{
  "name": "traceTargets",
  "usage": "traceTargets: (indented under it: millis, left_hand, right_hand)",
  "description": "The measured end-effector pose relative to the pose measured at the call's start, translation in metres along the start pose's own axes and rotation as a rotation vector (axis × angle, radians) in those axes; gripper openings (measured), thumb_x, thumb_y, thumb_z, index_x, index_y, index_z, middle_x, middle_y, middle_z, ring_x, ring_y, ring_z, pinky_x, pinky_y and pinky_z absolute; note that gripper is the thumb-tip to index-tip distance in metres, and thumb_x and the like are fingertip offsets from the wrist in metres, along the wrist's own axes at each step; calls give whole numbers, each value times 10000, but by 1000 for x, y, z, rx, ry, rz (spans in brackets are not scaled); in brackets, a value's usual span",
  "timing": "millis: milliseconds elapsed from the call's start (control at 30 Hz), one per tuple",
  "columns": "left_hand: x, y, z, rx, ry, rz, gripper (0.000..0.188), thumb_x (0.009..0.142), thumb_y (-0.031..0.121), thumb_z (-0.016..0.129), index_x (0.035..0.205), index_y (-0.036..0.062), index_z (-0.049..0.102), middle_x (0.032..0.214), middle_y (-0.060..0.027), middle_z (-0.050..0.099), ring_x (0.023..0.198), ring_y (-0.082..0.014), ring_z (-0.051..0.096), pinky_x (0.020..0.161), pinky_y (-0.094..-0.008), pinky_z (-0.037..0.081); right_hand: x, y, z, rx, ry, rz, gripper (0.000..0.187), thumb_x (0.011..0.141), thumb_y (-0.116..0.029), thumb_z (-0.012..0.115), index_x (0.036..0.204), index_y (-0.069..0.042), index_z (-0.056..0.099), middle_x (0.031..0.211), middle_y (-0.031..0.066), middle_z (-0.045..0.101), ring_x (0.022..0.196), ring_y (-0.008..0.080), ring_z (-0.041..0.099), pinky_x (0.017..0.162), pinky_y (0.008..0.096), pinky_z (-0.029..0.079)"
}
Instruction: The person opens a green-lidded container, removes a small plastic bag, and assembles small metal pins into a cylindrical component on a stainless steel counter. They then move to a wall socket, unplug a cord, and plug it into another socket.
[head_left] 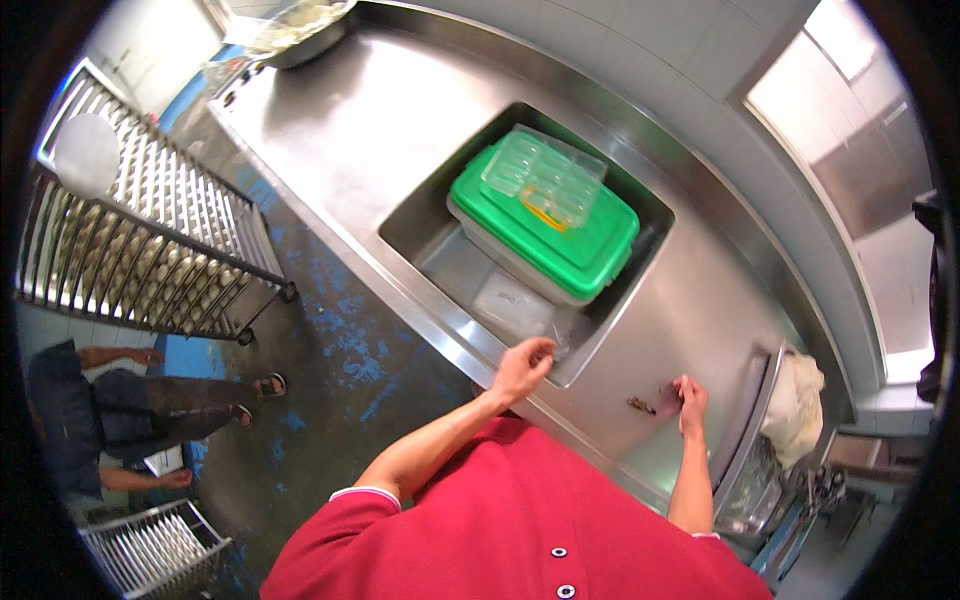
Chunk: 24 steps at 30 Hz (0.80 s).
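My left hand [525,368] hangs over the near edge of the steel sink [455,255], its fingers curled in. What they hold, if anything, I cannot make out. Just beyond it, a see-through plastic piece lies at the sink's corner, beside a clear flat container [512,305] on the sink floor. My right hand [691,402] is above the counter to the right, fingers drawn together; anything in them is too small to name. Left of that hand, a small brownish object [641,405] lies on the steel counter [690,310].
In the sink sits a box with a green lid [545,225], topped by a clear compartment tray [545,172]. A metal bowl [310,45] stands far left; a pale cloth [795,408] lies at right. Left are a tray rack [150,225] and another person [120,400].
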<state>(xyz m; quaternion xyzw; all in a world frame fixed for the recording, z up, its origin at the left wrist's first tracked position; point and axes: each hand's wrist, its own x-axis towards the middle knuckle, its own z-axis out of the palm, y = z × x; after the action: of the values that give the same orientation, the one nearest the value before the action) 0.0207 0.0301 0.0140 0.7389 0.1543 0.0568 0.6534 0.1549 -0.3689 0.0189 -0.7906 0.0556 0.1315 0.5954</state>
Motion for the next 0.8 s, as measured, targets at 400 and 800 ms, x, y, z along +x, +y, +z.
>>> traceTargets:
  millis: [400, 800]
  left_hand:
    - [153, -4, -18, -242, 314, -307, 342, 886, 155, 686, 1182, -14, 656, 1016, -81, 695, 862, -140, 653, 736, -297, 531]
    - [300, 9, -6, -447, 263, -558, 432, 941, 309, 727, 1115, -69, 611, 863, -137, 691, 619, -188, 680, 453, -270, 532]
  right_hand:
    - [-7, -18, 3, 61, 98, 22, 295, 962, -224, 681, 724, -55, 635, 864, 29, 684, 825, 109, 551, 802, 289, 419]
    - [-6, -21, 11, 191, 156, -41, 174, 931, -172, 695, 850, -19, 713, 878, 29, 677, 807, 102, 539, 804, 270, 419]
